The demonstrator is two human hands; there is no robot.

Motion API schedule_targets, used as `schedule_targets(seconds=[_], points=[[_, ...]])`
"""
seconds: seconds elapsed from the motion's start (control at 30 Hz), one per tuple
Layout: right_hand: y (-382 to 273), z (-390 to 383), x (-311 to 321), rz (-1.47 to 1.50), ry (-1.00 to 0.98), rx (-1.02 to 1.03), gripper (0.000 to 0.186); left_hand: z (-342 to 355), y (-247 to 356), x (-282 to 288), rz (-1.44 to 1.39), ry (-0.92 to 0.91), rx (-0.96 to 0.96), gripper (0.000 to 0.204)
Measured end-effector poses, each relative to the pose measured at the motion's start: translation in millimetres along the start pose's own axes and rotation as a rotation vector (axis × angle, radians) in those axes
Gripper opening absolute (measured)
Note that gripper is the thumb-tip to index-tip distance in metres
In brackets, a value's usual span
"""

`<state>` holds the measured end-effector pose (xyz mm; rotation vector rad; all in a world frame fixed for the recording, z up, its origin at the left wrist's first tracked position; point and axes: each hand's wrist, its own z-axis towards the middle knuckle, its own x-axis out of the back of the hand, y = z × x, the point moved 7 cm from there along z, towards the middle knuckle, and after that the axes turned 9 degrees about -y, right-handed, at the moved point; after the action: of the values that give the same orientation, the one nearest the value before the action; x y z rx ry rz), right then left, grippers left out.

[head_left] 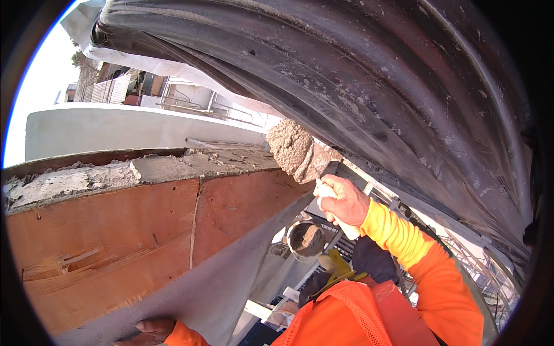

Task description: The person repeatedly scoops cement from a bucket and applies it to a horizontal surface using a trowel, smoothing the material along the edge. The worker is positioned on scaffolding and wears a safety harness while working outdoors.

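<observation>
My right hand [345, 202] is closed around the pale handle of a trowel [350, 230]. A thick heap of wet grey mortar [291, 147] covers the blade, which is hidden beneath it. The load is at the far right end of a wall top [179, 167], where rough grey mortar lies along the upper edge. Orange-brown wooden boards [109, 230] line the near face of that wall, with a joint between two of them. At the lower left my left hand [151, 332] is against or close to the grey wall surface below the boards, fingers stretched out and holding nothing.
Dark, dusty sheeting [369, 75] hangs over the upper right, close to the trowel. Below my right hand stands a bucket [292, 243] with mortar inside. A yellow-and-dark glove [337, 266] shows by my waist. Beyond the wall runs a pale parapet [115, 130]; metal framework [473, 262] lies lower right.
</observation>
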<state>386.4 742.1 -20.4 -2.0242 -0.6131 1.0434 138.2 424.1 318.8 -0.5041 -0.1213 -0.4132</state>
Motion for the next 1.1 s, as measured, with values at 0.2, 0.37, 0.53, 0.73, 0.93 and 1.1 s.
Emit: schedule_targets(seconds=[0.2, 0.37, 0.53, 0.73, 0.93, 1.1], points=[[-88.3, 19.2, 2.1, -0.426, 0.267, 0.441, 0.019, 2.2, 3.5, -0.7, 0.025, -0.005, -0.043, 0.080], [-118.3, 53.1, -66.5, -0.740, 0.343, 0.318, 0.027, 3.0, 3.3, -1.2, 0.003, 0.020, -0.035, 0.080], [-168.5, 15.8, -125.6, -0.696, 0.004, 0.709, 0.026, 1.2, 1.8, -0.6, -0.018, 0.015, -0.031, 0.080], [-142.7, 74.6, -58.6, -0.741, 0.015, 0.368, 0.023, 3.6, 3.0, -2.9, -0.068, 0.008, -0.087, 0.077], [-107.0, 138.3, -48.3, -0.476, -0.276, -0.111, 0.031, 4.0, 6.0, -4.1, -0.096, 0.010, -0.117, 0.076], [-137.6, 157.9, -67.0, -0.289, -0.399, -0.183, 0.024, 2.5, 4.3, -4.0, 0.024, -0.023, -0.113, 0.075]])
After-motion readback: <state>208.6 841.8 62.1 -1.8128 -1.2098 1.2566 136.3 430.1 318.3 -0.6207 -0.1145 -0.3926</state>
